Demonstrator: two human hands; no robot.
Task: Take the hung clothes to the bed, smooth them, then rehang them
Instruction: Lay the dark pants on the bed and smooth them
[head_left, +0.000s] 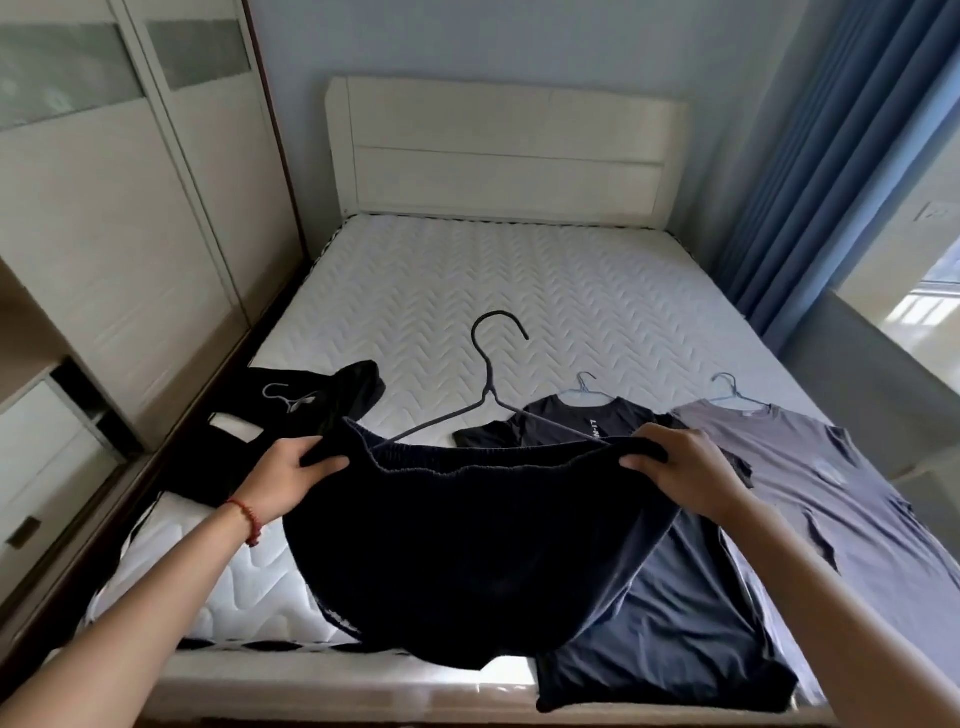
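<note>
**A:** Fig. 1, head view. What do I hold, and where does it lie?

**B:** I hold the dark shorts (457, 545) by the waistband, stretched between both hands over the near half of the bed (519, 291). My left hand (291, 475) pinches the band's left end, thumb on top and fingers curled under the cloth. My right hand (680, 467) grips the right end the same way. Both are closed on fabric; neither is free.

**A:** The relation that matters?

**B:** The waistband's long axis runs left to right, from one hand to the other. The black hanger (488, 395) lies just beyond it, hook pointing away toward the headboard (509, 150), its shoulders spread roughly parallel to the band. Its lower part is hidden behind the shorts, so I cannot tell whether the bar already sits inside the waistband.

**A:** Which hand is nearer the hanger?

**B:** The neck stands about midway, slightly left of centre; the left hand is a little closer, I judge.

**A:** Neighbours?

**B:** A navy T-shirt (670, 613) lies partly under the shorts' right side, a grey T-shirt (810, 499) beside it, black clothes (291, 410) to the left. Lowering the shorts calls for keeping the band level and clear of the navy one.
</note>
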